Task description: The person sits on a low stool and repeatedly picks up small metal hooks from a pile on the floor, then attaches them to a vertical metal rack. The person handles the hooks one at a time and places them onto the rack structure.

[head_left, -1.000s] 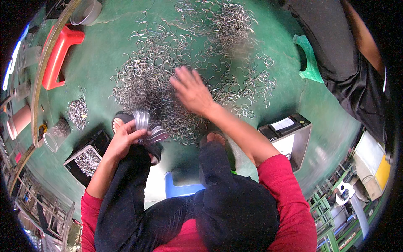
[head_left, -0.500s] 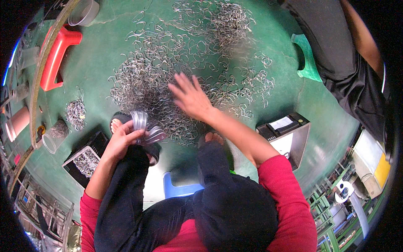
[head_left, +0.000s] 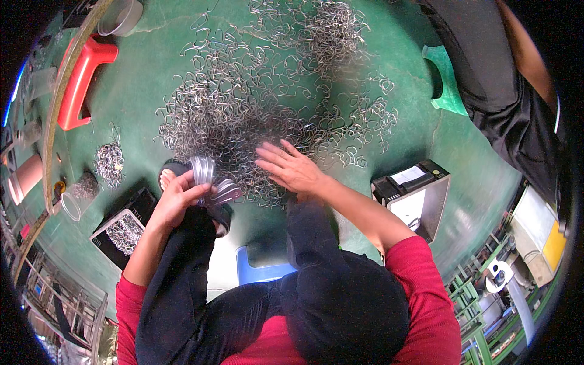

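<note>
My left hand (head_left: 177, 198) is closed around a bundle of bent metal wire hooks (head_left: 204, 172), their curved ends fanned out past my fingers. My right hand (head_left: 292, 168) hovers over or rests on the near edge of a wide pile of similar wire hooks (head_left: 213, 121) on the green floor; I cannot tell which. Its fingers are stretched out and slightly apart, and nothing shows in them. Loose hooks lie under and beyond its fingertips. A denser heap of hooks (head_left: 334, 33) lies at the far side.
On the left stand a red stool (head_left: 82, 82), a clear tub (head_left: 79, 198), a small hook heap (head_left: 110, 164) and a dark box with hooks (head_left: 125, 234). An open box (head_left: 433, 198) stands right. A blue stool (head_left: 261, 272) is beneath me. Another person's dark-clad leg (head_left: 486, 79) is far right, near a green stool (head_left: 447, 82).
My right hand has drawn back toward me and slightly right, off the middle of the pile. My left hand keeps its bundle in nearly the same place.
</note>
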Tool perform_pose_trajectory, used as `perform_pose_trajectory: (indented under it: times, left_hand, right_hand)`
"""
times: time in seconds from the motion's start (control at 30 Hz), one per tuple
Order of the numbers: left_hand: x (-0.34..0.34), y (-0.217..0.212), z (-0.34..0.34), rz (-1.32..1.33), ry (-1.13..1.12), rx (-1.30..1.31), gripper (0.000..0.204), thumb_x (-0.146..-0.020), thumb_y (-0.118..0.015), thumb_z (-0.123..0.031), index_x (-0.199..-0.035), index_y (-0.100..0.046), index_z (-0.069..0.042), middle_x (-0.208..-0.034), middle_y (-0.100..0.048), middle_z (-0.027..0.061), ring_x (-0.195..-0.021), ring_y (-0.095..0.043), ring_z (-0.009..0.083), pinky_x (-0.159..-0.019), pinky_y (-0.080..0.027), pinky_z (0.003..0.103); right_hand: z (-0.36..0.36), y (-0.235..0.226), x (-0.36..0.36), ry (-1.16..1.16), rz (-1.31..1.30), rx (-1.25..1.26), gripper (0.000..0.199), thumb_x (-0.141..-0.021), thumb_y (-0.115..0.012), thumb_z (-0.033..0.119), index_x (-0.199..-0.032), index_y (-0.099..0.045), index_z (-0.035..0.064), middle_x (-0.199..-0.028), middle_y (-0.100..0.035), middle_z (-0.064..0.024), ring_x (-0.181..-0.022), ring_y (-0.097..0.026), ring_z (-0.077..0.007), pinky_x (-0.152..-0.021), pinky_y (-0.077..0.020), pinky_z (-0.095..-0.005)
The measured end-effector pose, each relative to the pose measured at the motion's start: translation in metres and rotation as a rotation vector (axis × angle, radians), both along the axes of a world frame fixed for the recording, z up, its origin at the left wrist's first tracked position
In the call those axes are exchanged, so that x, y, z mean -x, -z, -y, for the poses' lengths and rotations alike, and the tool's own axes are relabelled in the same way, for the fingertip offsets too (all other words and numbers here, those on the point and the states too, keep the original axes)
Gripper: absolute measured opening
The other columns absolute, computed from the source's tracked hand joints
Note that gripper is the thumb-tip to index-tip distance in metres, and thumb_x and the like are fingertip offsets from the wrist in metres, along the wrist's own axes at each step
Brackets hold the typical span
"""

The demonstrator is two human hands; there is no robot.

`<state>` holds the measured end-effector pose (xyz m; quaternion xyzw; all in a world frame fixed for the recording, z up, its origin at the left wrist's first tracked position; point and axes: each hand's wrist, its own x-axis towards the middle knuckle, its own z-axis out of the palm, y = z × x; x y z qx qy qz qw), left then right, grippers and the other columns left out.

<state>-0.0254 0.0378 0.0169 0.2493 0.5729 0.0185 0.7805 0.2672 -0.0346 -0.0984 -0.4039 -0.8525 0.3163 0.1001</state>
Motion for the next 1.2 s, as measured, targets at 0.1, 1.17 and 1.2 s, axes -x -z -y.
perform_pose_trajectory:
  times: [0.1, 1.17, 1.2]
  left_hand:
    - [0.001, 0.002, 0.002, 0.011, -0.037, 0.011, 0.03, -0.088, -0.061, -0.015, -0.115, -0.055, -0.003, -0.096, -0.066, 0.0055, -0.087, -0.062, 0.0113, -0.073, -0.046, 0.022]
    - [0.027, -0.003, 0.008, -0.098, 0.073, -0.022, 0.028, -0.088, -0.062, -0.017, -0.112, -0.057, -0.003, -0.093, -0.068, 0.0031, -0.083, -0.059, 0.0075, -0.068, -0.042, 0.02]
    - [0.028, -0.003, 0.008, -0.042, 0.032, -0.028, 0.028, -0.088, -0.062, -0.017, -0.112, -0.057, -0.003, -0.093, -0.068, 0.0031, -0.084, -0.06, 0.0077, -0.069, -0.043, 0.02]
  right_hand:
    - [-0.009, 0.0, 0.008, 0.117, 0.017, -0.041, 0.054, -0.084, -0.061, 0.026, -0.134, -0.042, 0.0169, -0.144, -0.035, -0.0116, -0.137, -0.028, -0.0295, -0.111, -0.0176, -0.0542]
    - [-0.122, 0.016, 0.096, -0.116, -0.242, -0.22, 0.053, -0.084, -0.061, 0.029, -0.131, -0.044, 0.0119, -0.138, -0.041, -0.0135, -0.125, -0.044, -0.0307, -0.105, -0.0312, -0.0517]
    - [-0.131, 0.016, 0.089, -0.08, -0.186, -0.248, 0.052, -0.084, -0.061, 0.029, -0.13, -0.045, 0.0114, -0.137, -0.042, -0.0138, -0.122, -0.045, -0.0308, -0.102, -0.0331, -0.0513]
